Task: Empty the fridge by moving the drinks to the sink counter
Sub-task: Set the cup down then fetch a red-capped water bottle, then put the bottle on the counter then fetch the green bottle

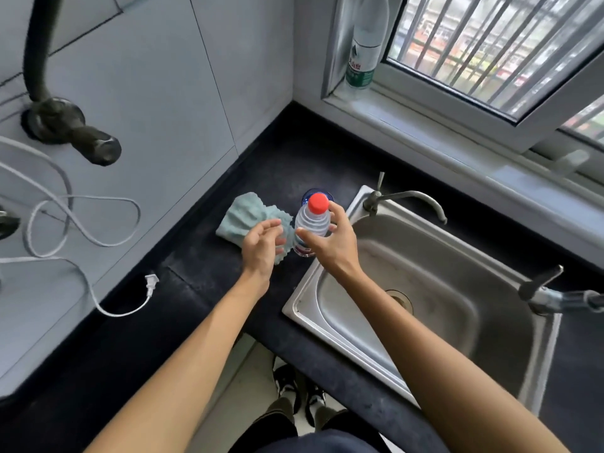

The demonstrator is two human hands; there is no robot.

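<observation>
The bottle [310,227], clear with a red cap [318,203], stands upright at the sink's [434,276] far left corner, over the dark table [209,276]. Our right hand [330,245] grips it round the shoulder, thumb on the near side and fingers curled round the far side. Our left hand [261,244] holds nothing. Its fingers are loosely bent and it hovers just beside the bottle, above a pale green cloth [245,220] lying on the table.

We judge this to be the setting-down step for one drink. Next, the base needs to sit flat on the table, off the sink rim and off the cloth, before the right hand lets go. Then we go back to the fridge for more.

We cannot tell whether the bottle's base already rests on the table, because the hand and the bottle's own body cover it. Just behind it sits a blue-topped thing [314,192], perhaps another drink, mostly hidden. The fridge is out of view, so we cannot say how many drinks are left. A large bottle [363,50] stands on the window ledge, its top cut off.
</observation>
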